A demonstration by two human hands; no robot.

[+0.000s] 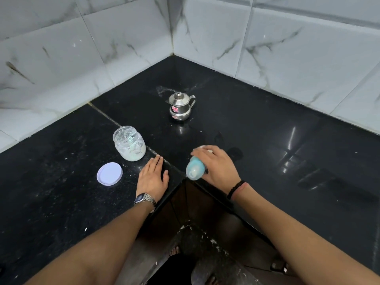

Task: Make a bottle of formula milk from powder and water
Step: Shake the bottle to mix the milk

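Observation:
My right hand (217, 165) grips a baby bottle (195, 169) with a light blue cap and teat, tilted so the teat end points toward me; the bottle looks blurred. My left hand (152, 177) lies flat on the black counter, fingers spread, holding nothing. Just beyond it stands an open glass jar (129, 144) with white powder at the bottom and a small scoop inside. The jar's white lid (109, 173) lies flat to the left of my left hand. A small steel pot (181, 106) with a lid and handle stands farther back.
The black stone counter (267, 140) forms an inner corner with marble-tiled walls (287, 48) behind. Its front edge cuts in between my arms, with the floor and my feet below. White specks are scattered on the left side of the counter.

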